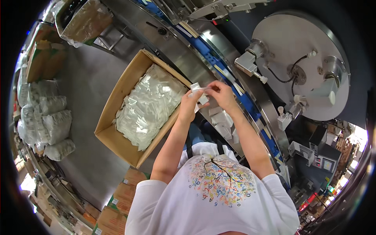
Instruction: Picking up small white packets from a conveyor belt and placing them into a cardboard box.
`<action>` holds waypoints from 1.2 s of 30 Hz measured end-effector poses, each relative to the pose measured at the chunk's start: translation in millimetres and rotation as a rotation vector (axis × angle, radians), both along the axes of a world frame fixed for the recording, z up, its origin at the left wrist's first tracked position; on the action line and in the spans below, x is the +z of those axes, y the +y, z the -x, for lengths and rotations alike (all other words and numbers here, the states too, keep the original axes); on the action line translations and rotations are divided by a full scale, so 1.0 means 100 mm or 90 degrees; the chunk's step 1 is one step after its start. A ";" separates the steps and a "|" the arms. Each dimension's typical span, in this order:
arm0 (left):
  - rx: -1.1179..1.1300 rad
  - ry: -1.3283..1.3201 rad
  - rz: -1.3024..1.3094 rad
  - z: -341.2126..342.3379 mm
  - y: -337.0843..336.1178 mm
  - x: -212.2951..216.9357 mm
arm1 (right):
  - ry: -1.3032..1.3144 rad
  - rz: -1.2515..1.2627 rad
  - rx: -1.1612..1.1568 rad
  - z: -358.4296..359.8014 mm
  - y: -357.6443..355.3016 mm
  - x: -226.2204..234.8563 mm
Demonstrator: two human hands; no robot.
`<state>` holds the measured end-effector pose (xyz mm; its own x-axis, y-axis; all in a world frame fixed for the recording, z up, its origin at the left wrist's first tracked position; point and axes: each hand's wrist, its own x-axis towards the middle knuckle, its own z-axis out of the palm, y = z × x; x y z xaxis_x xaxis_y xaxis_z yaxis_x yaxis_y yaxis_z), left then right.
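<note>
My left hand [190,102] and my right hand [221,94] meet over the edge of a steel machine bench [184,55]. Both hold a small stack of white folded pieces [199,93] between the fingers. More white pieces [222,119] lie on the bench just below my hands. To my left stands an open cardboard box [113,117] filled with a clear bag of several white pieces [147,105].
A blue conveyor strip [243,98] runs diagonally past my hands. A round steel plate [301,62] with fittings and cables sits at the upper right. Filled clear bags [51,121] and cardboard boxes [41,58] line the floor at left. More boxes [117,203] stand near me.
</note>
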<state>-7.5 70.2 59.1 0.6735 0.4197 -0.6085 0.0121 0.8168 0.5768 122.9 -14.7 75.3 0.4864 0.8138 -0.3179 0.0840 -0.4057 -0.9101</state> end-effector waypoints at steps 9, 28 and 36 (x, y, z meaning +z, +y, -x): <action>0.037 -0.055 0.019 -0.07 -0.08 -0.06 | -0.057 0.035 -0.404 -0.67 0.22 -0.59; 0.091 0.123 -0.544 0.33 0.17 0.03 | 0.404 -0.056 -0.016 0.50 0.44 -0.05; -0.156 0.746 -0.514 1.56 1.01 -1.20 | -0.329 -0.059 -0.277 -0.35 1.05 -0.40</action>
